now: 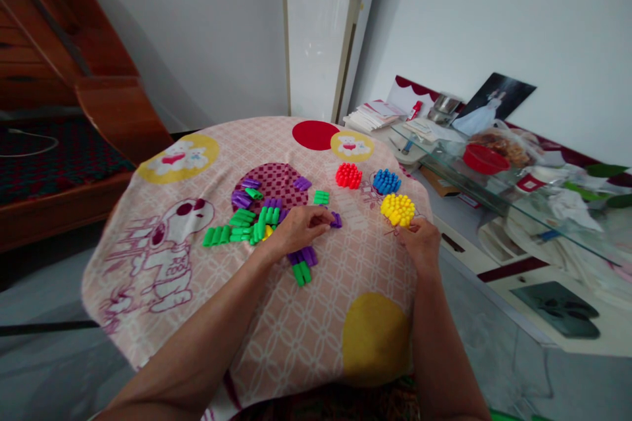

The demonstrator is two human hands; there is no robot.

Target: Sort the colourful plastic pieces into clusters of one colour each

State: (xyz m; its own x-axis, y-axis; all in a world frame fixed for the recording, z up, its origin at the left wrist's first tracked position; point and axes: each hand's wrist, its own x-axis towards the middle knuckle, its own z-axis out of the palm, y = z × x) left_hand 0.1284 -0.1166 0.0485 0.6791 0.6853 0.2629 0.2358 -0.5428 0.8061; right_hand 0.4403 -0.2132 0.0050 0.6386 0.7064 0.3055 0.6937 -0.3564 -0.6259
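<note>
My left hand [307, 227] is above the middle of the table, its fingers drawn together. Just past the fingertips lies a purple toy block [336, 220]; I cannot tell whether they grip it. My right hand [421, 240] has its fingers closed at the near edge of a yellow block cluster [397, 209], pinching a yellow block there. Beside that stand a blue block cluster [386, 181] and a red block cluster [348, 175], with rounded tips up. Loose green blocks [241, 218] and purple blocks [241, 199] lie left of my left hand, with some yellow [268, 232] among them.
A patterned cloth [316, 335] covers the round table. Close on the right is a glass-topped stand [523, 204] with papers [378, 114], a red bowl [486, 159] and a photo. A wooden seat [113, 105] stands left, a tall white appliance [316, 46] behind.
</note>
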